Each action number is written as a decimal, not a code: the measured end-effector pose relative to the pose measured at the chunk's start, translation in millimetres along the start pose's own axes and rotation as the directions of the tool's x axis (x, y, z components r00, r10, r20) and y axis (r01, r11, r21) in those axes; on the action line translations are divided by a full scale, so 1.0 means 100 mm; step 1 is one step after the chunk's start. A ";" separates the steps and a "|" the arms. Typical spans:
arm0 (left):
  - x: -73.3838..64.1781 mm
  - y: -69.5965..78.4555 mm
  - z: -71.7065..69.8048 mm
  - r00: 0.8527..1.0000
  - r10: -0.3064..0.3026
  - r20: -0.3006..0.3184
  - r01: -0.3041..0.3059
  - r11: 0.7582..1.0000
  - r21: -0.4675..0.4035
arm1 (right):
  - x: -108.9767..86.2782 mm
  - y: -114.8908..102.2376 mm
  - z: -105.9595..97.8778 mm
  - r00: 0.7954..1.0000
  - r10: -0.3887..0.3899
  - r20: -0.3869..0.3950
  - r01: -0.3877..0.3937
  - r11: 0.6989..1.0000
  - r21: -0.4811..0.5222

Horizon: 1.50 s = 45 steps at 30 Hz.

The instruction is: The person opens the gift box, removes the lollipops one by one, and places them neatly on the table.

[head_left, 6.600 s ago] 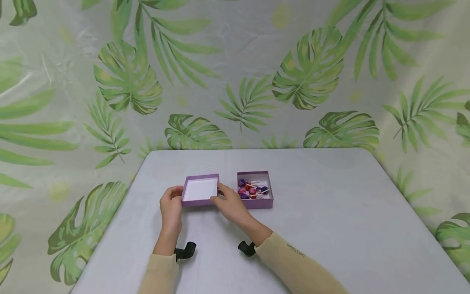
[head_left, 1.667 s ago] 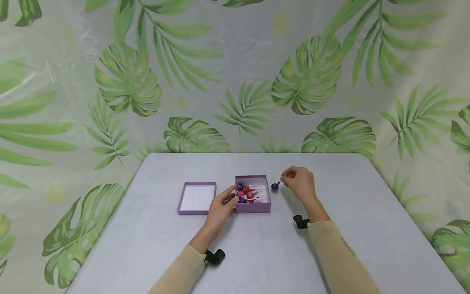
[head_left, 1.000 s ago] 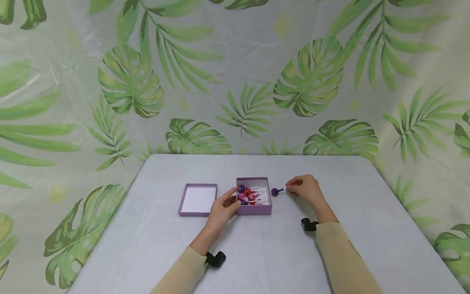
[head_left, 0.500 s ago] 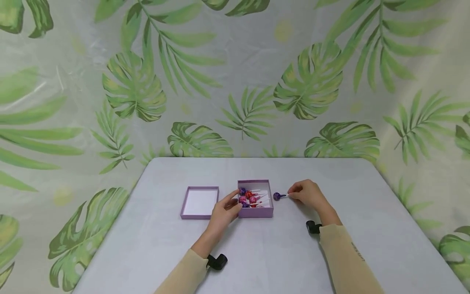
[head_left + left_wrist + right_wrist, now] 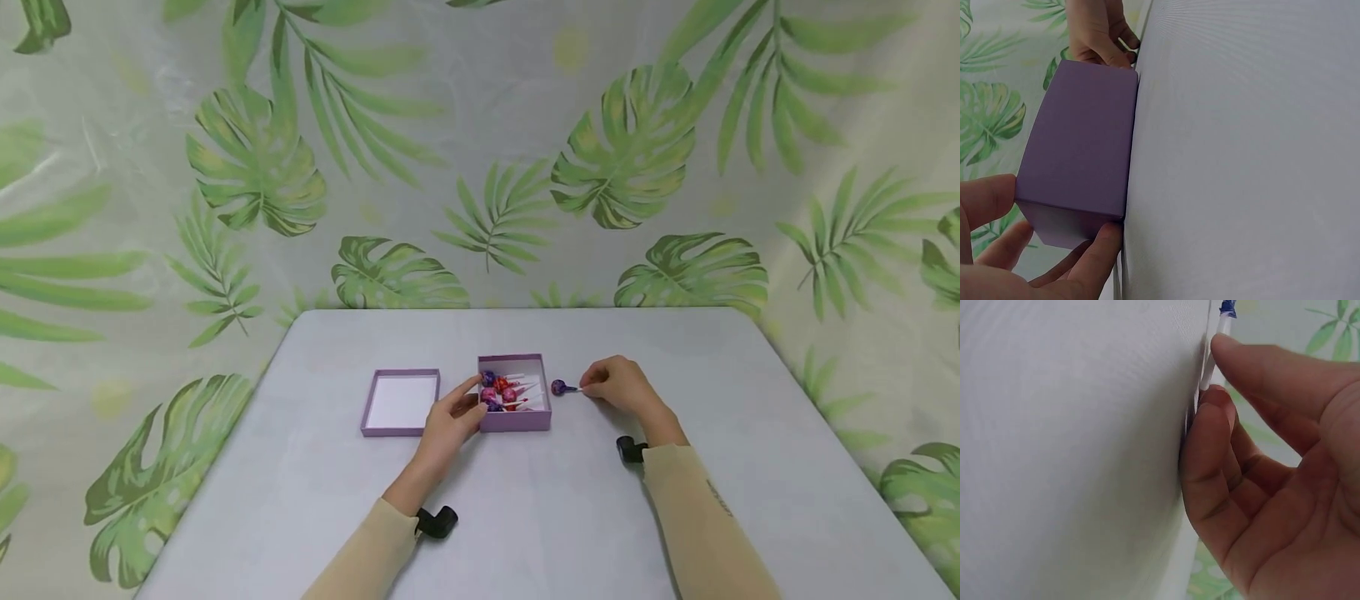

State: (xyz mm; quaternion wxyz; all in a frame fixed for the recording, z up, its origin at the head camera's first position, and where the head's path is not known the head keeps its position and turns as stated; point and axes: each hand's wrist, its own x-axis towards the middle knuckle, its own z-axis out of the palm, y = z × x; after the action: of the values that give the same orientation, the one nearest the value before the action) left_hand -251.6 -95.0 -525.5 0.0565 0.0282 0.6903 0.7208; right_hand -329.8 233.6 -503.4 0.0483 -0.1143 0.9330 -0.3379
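Note:
A shallow purple box (image 5: 515,422) with a white inside sits mid-table, several wrapped lollipops (image 5: 510,396) lying in it. My left hand (image 5: 446,423) holds the box at its left end, thumb by the near corner and index finger farther back; in the left wrist view its fingertips (image 5: 1109,232) touch the purple end wall. To the right of the box, a purple-wrapped lollipop (image 5: 558,387) lies with its head toward the box. My right hand (image 5: 618,385) pinches the end of its white stick (image 5: 1215,359) between thumb and fingers, low over the table.
The purple lid (image 5: 392,432) lies inside-up on the white table (image 5: 525,517), left of the box. A leaf-printed curtain (image 5: 510,142) stands behind the table's far edge. Both wrists wear black cameras (image 5: 437,522).
Earlier both hands held the lid; it now lies on the table. The purple lollipop has come to the box's right, its stick turned to point rightward. Over the last half second the hands barely move.

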 end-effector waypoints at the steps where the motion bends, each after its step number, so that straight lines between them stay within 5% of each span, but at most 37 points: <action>1: 0.00 0.01 0.00 1.000 0.006 0.002 -0.006 1.000 0.002 | 0.00 -0.01 -0.01 1.000 0.011 0.003 -0.011 1.000 0.004; 6: -0.01 0.03 0.01 1.000 0.014 0.003 -0.014 1.000 0.009 | -0.03 -0.12 -0.10 0.999 0.031 -0.013 -0.031 0.999 -0.005; 15: -0.01 0.02 0.00 1.000 0.023 -0.013 -0.023 1.000 0.009 | -0.08 -0.55 -0.11 0.985 -0.090 -0.146 0.088 0.996 -0.015; 35: -0.02 0.04 0.01 1.000 0.012 -0.008 -0.012 1.000 0.026 | -0.06 -1.01 0.32 0.976 -0.219 -0.017 0.220 0.975 0.019; 45: -0.02 0.03 0.00 1.000 0.018 0.000 -0.018 1.000 0.026 | -0.09 -1.13 0.44 0.968 -0.252 0.015 0.252 0.963 -0.095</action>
State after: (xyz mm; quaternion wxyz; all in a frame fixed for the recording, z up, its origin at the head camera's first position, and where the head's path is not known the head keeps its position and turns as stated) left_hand -249.8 -95.5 -522.0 0.0495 0.0350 0.6991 0.7124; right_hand -293.4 124.5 -464.3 0.0005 -0.2347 0.9260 -0.2958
